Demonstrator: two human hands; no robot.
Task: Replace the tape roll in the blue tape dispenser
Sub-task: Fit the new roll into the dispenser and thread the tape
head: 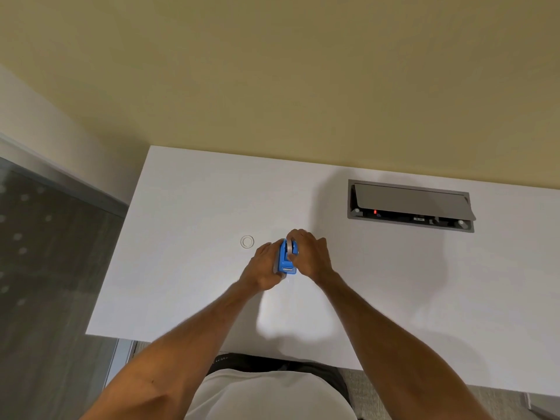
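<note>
You hold the blue tape dispenser (287, 259) between your two hands, just above the white desk (188, 268), near its middle. Its long axis runs away from you, with the cutter end toward your body. Your left hand (262, 268) wraps the left side of the body, fingers curled around it. Your right hand (309, 253) comes from the right and above, and its fingers pinch a greyish tape roll (291, 247) that sits in the far part of the dispenser. I cannot tell if this roll is fully seated in its cradle.

A second, transparent tape roll (247, 241) lies flat on the desk, just left of your left hand, so this hand is nearer to it.

The desk is smooth and mostly bare. An open cable box (410, 206) is set in it far to the right, below a yellow wall (272, 71).
</note>
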